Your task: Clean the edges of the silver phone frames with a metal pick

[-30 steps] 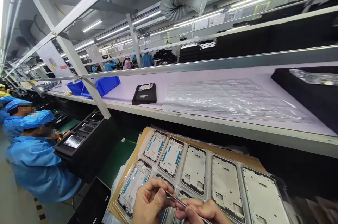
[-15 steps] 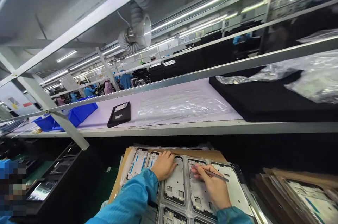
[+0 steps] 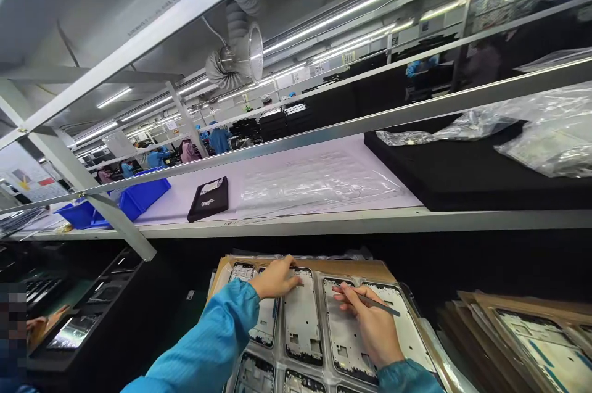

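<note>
My right hand (image 3: 372, 319) holds grey metal tweezers (image 3: 379, 304), their tip near the top of a phone middle frame (image 3: 346, 331). My left hand (image 3: 275, 279) rests with thumb and fingers apart at the upper end of a neighbouring frame (image 3: 301, 319); some fingertips are hidden. Several such white plates with black edges lie in a clear plastic tray (image 3: 324, 353) with separate pockets. Brown cardboard (image 3: 361, 268) shows beneath the tray. Part of the left-hand frames is covered by my blue sleeve.
A stack of cardboard and filled trays (image 3: 531, 331) stands at right. Above the work runs a shelf edge (image 3: 300, 226), carrying blue bins (image 3: 143, 198), a small black box (image 3: 208, 198), clear plastic sheets (image 3: 319, 180) and black foam (image 3: 485, 177). A co-worker's hand (image 3: 46, 325) shows at lower left.
My left hand has shifted left and slightly up, uncovering more of the frame beneath it, and its thumb now stands apart. My right hand with the tweezers has hardly moved.
</note>
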Action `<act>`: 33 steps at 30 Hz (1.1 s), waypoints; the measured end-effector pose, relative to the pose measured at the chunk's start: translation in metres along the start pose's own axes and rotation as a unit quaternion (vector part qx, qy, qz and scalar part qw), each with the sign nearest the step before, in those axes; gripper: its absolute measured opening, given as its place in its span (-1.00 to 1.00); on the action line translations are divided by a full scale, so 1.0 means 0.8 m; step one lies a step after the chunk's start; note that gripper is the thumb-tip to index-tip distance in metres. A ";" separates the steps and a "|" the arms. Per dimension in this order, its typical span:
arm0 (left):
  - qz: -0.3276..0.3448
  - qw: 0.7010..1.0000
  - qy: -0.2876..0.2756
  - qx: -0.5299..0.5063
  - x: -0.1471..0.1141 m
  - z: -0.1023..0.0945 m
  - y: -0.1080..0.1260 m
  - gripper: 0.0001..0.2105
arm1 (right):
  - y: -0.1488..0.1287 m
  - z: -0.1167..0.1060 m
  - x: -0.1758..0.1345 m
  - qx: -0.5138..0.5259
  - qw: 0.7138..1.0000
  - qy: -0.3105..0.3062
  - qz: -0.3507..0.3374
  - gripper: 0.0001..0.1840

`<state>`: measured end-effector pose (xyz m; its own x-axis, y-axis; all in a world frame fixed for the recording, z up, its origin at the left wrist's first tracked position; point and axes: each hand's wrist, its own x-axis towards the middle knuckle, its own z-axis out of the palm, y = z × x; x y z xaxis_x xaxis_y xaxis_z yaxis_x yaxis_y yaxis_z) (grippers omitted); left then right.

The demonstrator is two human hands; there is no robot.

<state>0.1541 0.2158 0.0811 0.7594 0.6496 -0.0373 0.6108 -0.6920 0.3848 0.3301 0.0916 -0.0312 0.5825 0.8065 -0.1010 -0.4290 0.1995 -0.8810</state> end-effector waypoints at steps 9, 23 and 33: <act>0.180 0.959 0.195 -0.104 -0.083 -0.045 0.018 -0.86 | 0.009 -0.005 0.004 0.052 0.998 0.002 0.022 -0.53; 0.049 0.986 0.145 -0.068 -0.098 0.086 -0.029 -0.76 | -0.021 0.056 0.022 -0.173 0.975 -0.132 -0.039 -0.38; -0.044 0.983 0.169 -0.059 -0.038 0.130 -0.044 -0.60 | 0.009 0.052 0.055 -0.231 0.953 -0.193 -0.014 -0.28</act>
<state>0.1322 0.1877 -0.0271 0.5746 0.7871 0.2244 0.6261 -0.5993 0.4989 0.3238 0.1514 -0.0226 0.2535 0.9670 0.0246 -0.0149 0.0293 -0.9995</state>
